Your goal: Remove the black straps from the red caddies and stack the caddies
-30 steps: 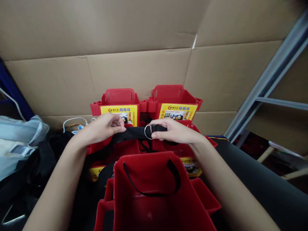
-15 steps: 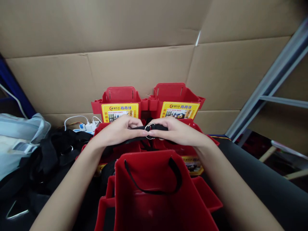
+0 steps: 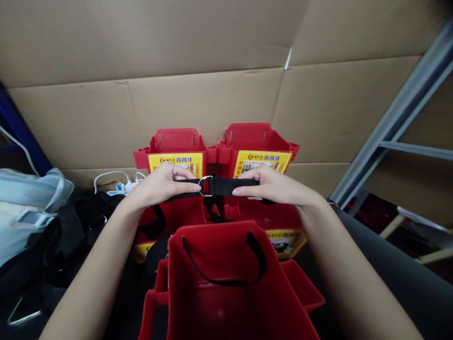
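Note:
A black webbing strap (image 3: 223, 186) with a pair of metal rings (image 3: 205, 186) runs level between my hands. My left hand (image 3: 164, 183) pinches it just left of the rings, thumb on the near side. Farther along to the right, my right hand (image 3: 267, 184) grips the strap, which is stretched flat between. Right below, close to me, stands a red plastic bucket (image 3: 219, 255) with side pockets and a black strap loop (image 3: 262, 259) threaded through slots in its back wall. Behind the hands are more red buckets (image 3: 177, 139) with yellow labels.
Black straps and a pale blue bag (image 3: 31, 198) lie at the left, near a power strip with white plugs (image 3: 122, 188). Cardboard sheets (image 3: 205, 104) form the wall behind. A grey metal ladder-like frame (image 3: 396, 108) leans at the right, beside a dark surface (image 3: 382, 255).
My hands have moved apart, the left one leftward and the right one rightward. More of the strap now shows, pulled straight, and the rings have shifted left.

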A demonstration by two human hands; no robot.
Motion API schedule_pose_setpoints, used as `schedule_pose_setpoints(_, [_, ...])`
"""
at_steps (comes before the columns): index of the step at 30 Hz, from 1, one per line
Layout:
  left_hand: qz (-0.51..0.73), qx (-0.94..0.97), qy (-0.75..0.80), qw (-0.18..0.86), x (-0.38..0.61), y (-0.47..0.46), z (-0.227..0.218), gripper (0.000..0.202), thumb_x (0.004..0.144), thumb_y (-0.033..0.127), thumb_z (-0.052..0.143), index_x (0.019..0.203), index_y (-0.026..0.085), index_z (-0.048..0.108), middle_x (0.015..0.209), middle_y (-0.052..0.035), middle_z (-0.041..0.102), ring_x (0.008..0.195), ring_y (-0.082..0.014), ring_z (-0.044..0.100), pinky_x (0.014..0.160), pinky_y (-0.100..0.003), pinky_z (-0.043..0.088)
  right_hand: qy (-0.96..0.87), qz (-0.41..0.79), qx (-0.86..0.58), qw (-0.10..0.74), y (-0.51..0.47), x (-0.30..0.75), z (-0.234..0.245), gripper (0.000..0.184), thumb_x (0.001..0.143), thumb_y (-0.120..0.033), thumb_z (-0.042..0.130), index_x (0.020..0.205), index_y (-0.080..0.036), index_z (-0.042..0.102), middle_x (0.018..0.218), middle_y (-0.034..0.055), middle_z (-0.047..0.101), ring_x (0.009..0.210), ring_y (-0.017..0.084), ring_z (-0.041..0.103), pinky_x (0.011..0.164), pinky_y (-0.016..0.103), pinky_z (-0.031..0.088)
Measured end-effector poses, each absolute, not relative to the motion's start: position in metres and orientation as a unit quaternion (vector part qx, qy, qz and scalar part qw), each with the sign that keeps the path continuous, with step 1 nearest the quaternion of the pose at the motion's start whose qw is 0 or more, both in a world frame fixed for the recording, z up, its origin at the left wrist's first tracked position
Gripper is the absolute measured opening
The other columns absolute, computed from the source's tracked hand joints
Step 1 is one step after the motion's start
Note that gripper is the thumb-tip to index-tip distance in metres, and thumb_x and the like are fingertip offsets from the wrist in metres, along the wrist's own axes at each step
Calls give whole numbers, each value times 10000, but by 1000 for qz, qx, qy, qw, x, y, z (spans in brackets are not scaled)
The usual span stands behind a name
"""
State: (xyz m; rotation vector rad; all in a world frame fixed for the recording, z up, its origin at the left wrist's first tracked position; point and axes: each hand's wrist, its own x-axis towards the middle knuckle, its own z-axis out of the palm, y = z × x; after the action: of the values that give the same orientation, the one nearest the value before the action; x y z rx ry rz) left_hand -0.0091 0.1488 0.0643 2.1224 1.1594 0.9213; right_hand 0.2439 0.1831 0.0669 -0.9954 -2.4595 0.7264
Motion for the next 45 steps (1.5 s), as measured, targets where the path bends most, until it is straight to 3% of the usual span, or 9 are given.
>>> schedule_pose_setpoints(9, [433, 728, 451, 282, -40, 143, 75, 217, 660, 351, 704, 776, 167, 706, 776, -12, 681, 667, -119, 581, 617, -202, 444, -789, 305, -351, 401, 181, 294, 81, 280, 623, -438, 716, 643, -184, 601, 532, -18, 492, 456, 82, 415, 426, 231, 277])
schedule_pose_setpoints(14, [518, 658, 441, 324, -42, 145, 77, 274, 668, 392, 699, 812, 160, 677, 804, -35, 681, 700, -137, 598, 646, -222, 473, -755, 282, -312, 503, 181, 292, 83, 224, 654, -404, 706, 706, -201, 628, 799, 23, 573, 686, 134, 522, 604, 280, 404])
schedule_pose_setpoints(17, [561, 616, 414, 367, -33, 144, 76, 280, 679, 404, 690, 835, 174, 656, 833, -24, 674, 726, -128, 601, 686, -218, 479, -775, 205, -334, 496, 181, 275, 82, 179, 688, -366, 690, 736, -200, 645, 790, 16, 550, 705, 135, 509, 629, 280, 413])
schedule_pose_setpoints(21, [542, 651, 379, 373, -11, 142, 82, 252, 711, 400, 655, 827, 179, 623, 826, -1, 651, 755, -120, 586, 709, -209, 455, -755, 308, -319, 484, 172, 245, 80, 214, 786, -400, 583, 816, -188, 582, 658, -20, 516, 525, 89, 477, 494, 237, 419])
schedule_pose_setpoints(27, [398, 773, 329, 368, 23, 154, 112, 194, 753, 323, 605, 793, 134, 583, 755, -3, 603, 687, -100, 553, 647, -214, 422, -775, 379, -234, 448, 167, 210, 84, 287, 791, -389, 565, 967, -163, 573, 904, 62, 619, 770, 158, 598, 552, 249, 526])
schedule_pose_setpoints(34, [376, 775, 330, 387, 42, 173, 141, 157, 691, 215, 652, 693, 113, 533, 679, 18, 576, 602, -66, 527, 642, -225, 399, -750, 321, -349, 461, 179, 200, 104, 200, 773, -262, 581, 941, -153, 583, 830, 49, 637, 718, 158, 607, 539, 233, 497])
schedule_pose_setpoints(39, [338, 811, 398, 265, 51, 180, 166, 154, 682, 91, 638, 596, 112, 512, 572, 22, 536, 513, -57, 462, 564, -225, 341, -759, 387, -378, 364, 179, 200, 108, 155, 761, -243, 581, 857, -124, 607, 869, 82, 655, 805, 180, 619, 729, 325, 510])
schedule_pose_setpoints(42, [413, 772, 417, 246, 58, 185, 186, 198, 716, 84, 611, 589, 135, 467, 538, 37, 498, 509, -66, 449, 563, -234, 349, -783, 494, -236, 296, 169, 189, 104, 322, 690, -257, 673, 982, -149, 589, 1006, 70, 649, 990, 183, 586, 903, 338, 456])
schedule_pose_setpoints(45, [538, 705, 377, 267, 65, 191, 211, 244, 750, 106, 600, 598, 161, 417, 502, 62, 445, 530, -64, 424, 611, -241, 389, -757, 522, -198, 340, 158, 170, 99, 485, 654, -240, 711, 1097, -173, 523, 1005, 57, 655, 1021, 173, 576, 960, 343, 423])
